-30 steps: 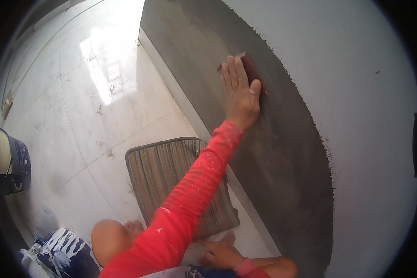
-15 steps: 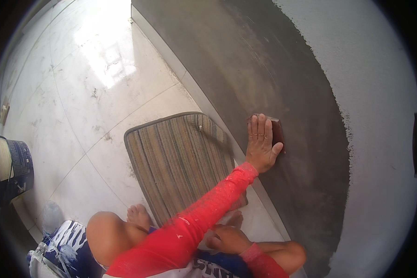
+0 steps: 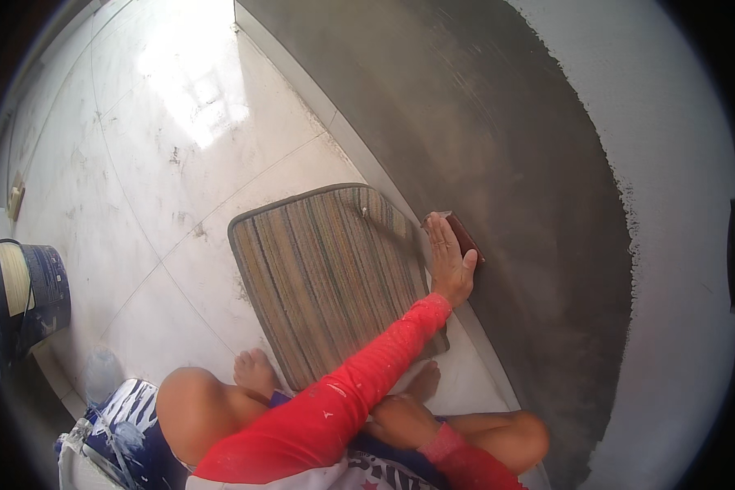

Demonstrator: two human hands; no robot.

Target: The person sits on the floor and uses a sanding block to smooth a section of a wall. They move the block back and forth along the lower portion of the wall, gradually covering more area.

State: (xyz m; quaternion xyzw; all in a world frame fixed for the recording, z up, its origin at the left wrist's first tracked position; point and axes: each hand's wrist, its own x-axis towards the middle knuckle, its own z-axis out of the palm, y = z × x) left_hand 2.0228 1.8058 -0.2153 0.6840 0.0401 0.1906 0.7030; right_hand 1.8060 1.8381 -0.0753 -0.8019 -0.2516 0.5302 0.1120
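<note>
My left hand [image 3: 450, 263] reaches across to the grey wall [image 3: 539, 237] on the right. Its fingers lie flat and close together over a piece of reddish-brown sandpaper [image 3: 465, 238], pressed to the wall low down, just above the skirting. Part of the sheet sticks out past the fingers, and the rest is hidden under them. My right hand [image 3: 405, 420] rests low by my bent leg, near my foot. The left sleeve partly covers it, so its fingers do not show clearly.
A striped mat [image 3: 327, 278] lies on the white tiled floor beside the skirting [image 3: 359, 159]. At the left stands a dark blue bucket [image 3: 45, 286]. Another blue-and-white, paint-smeared container [image 3: 126, 433] is by my knee. Farther right, the wall has a white coating [image 3: 678, 204] with a ragged edge.
My left hand and the sandpaper have slid down the wall toward the skirting. My right hand stays by my leg. The whole view has shifted slightly.
</note>
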